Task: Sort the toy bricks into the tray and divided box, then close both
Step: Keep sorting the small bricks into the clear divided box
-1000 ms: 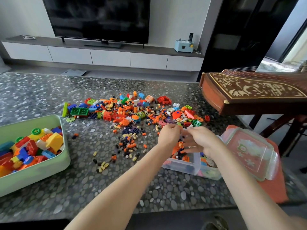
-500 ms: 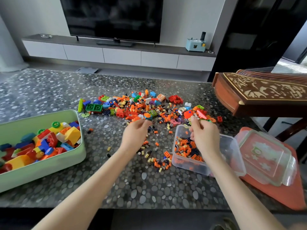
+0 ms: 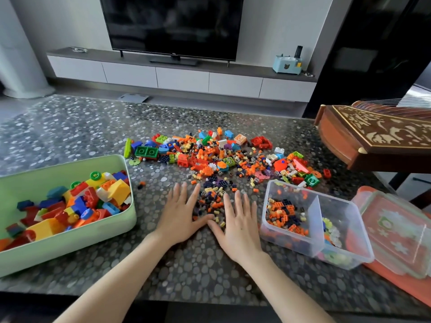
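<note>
A wide scatter of mixed toy bricks [image 3: 224,157] lies mid-table. A small heap of tiny bricks [image 3: 213,201] sits between my hands. My left hand [image 3: 180,217] and my right hand [image 3: 238,223] lie flat on the table with fingers spread, thumbs nearly meeting, cupping the heap from both sides. The green tray [image 3: 116,227] at the left holds several large bricks. The clear divided box [image 3: 313,220] at the right holds tiny orange and dark bricks in its left compartment and flower-shaped pieces in its right one.
The box's clear lid [image 3: 396,234] lies on an orange mat [image 3: 403,290] at the far right. A carved wooden instrument [image 3: 377,141] overhangs the table's right edge. A TV and low cabinet stand behind the pebble-patterned table [image 3: 70,136].
Both hands came down from the far pile and the box toward me. They opened flat and now flank the small heap in front of me. The camera tilted down.
</note>
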`<action>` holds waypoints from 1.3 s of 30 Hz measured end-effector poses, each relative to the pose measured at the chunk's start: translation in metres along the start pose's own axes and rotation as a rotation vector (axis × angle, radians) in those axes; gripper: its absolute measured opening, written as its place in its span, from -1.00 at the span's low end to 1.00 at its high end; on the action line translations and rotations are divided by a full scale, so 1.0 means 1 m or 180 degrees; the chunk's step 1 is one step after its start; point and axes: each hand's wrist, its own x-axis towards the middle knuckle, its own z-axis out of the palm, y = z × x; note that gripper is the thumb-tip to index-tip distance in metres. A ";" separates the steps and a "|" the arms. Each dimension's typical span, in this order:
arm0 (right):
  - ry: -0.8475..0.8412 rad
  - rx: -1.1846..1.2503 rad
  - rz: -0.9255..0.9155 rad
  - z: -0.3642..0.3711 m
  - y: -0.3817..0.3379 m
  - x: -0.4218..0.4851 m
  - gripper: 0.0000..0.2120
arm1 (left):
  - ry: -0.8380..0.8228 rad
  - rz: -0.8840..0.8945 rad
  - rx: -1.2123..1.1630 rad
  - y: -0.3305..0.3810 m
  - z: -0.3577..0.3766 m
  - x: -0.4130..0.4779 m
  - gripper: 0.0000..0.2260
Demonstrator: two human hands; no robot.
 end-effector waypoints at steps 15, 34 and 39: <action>0.1132 -0.0224 -0.0510 0.006 -0.005 0.004 -0.83 | 0.1239 0.0764 -0.0326 0.009 0.012 0.004 -0.86; 0.0861 -0.0629 -0.0298 -0.007 -0.015 0.005 -0.69 | 0.1215 -0.1196 -0.1628 0.020 -0.031 -0.003 -0.59; 0.1076 0.0476 -0.0061 -0.016 -0.016 0.009 -0.70 | 0.0988 -0.2189 -0.3595 0.015 -0.048 0.007 -0.63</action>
